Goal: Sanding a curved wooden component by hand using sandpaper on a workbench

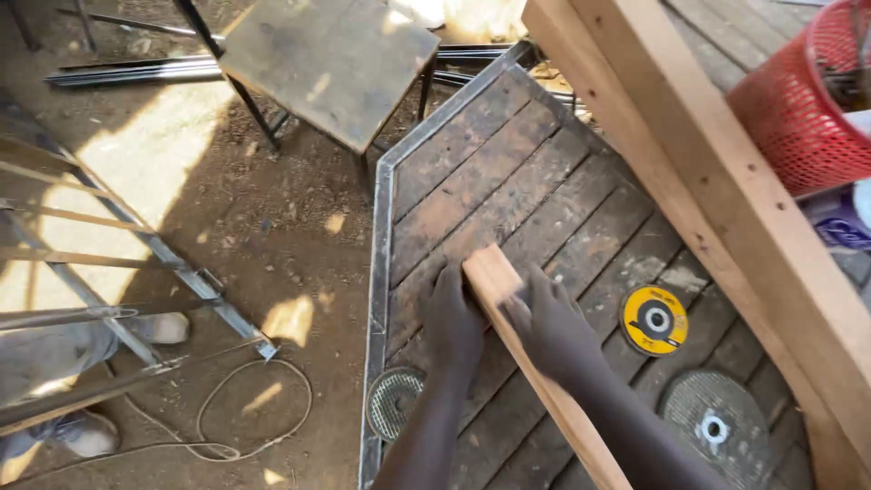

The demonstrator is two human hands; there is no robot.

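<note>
**Two hands on a wood stick**

Both hands hold one wood stick [535, 363] over the counter [508, 181]. The left hand [451, 318] is on the stick's left side, fingers bent round it. The right hand [553, 327] is on the right side, also closed on it. The stick's top end sits between the 2 hands, and the rest runs down to the bottom of the view, btw the arms.

The counter is made of dark, worn planks w/ a metal rim. A yellow disc [654, 319] lies flat on it, just right of the right hand. A grey disc [715, 426] lies lower down, near the right arm. A mesh disc [393, 402] lies by the counter's left edge, under the left arm.

A big pale wood frame [717, 200] leans across the right side. A red basket [807, 100] sits behind it, top right.

A stool [331, 59] w/ a wood top stands on the dirt floor past the counter. A metal frame [118, 263] lies at left, in sun and shade. A thin cable [245, 426] loops on the dirt. Another person's shoe [159, 327] and leg show at far left.
</note>
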